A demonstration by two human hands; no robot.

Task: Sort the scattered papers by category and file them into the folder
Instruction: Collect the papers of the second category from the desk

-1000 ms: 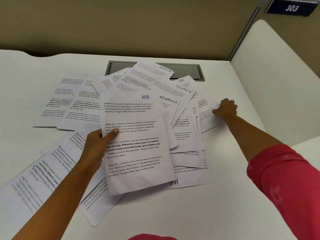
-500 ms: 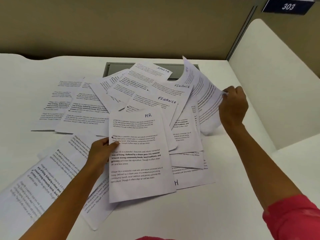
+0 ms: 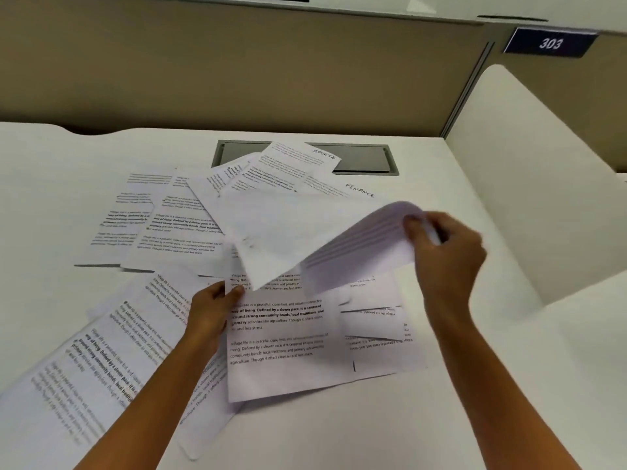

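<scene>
R hand (image 3: pixel 444 252) pinches raised sheet (image 3: pixel 305 232), papers (image 3: pixel 169 215) part-cover desk hatch (image 3: pixel 366 159)

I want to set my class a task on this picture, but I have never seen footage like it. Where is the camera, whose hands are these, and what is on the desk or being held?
There is no machine here. One wide-angle camera sits on a person's head and looks down at their own bare hands, so you see roughly what they see. On the white desk lie scattered papers, overlapping one another. Two carry handwritten labels: a SPORTS sheet and a FINANCE sheet. The left hand grips a printed sheet by its left edge, thumb on top. The right hand pinches a lifted sheet, which curls in the air and looks blurred. A grey hatch is set into the desk behind the papers. No folder shows in this view.
</scene>
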